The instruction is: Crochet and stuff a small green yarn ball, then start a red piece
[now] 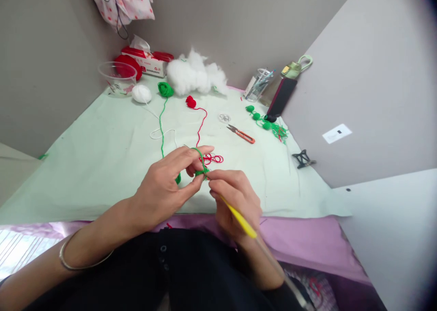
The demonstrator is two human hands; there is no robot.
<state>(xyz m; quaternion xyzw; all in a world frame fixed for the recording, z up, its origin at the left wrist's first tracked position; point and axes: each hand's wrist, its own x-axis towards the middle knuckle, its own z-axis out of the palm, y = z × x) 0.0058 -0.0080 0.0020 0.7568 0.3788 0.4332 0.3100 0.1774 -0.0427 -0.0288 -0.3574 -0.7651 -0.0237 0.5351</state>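
My left hand (pixel 167 179) pinches a small piece of green crochet work (pixel 200 172) between thumb and fingers, with green yarn (pixel 200 152) running over its raised index finger. In my right hand (pixel 235 201) is a crochet hook with a yellow handle (pixel 241 217); its tip meets the green piece. The handle slants down toward my right forearm. Behind the fingers lie loops of red yarn (pixel 215 158), with a strand leading to a small red yarn bundle (pixel 191 102). A green strand trails from the green yarn ball (pixel 165 89) toward my left hand.
White stuffing (pixel 194 74), a white yarn ball (pixel 141 93), a clear tub (pixel 118 81) and a tissue box (pixel 146 63) line the back. Thread snips (pixel 241 134), a small round container (pixel 224 118), green crocheted pieces (pixel 266 125), a phone (pixel 282 97) and a cup (pixel 257 85) sit to the right.
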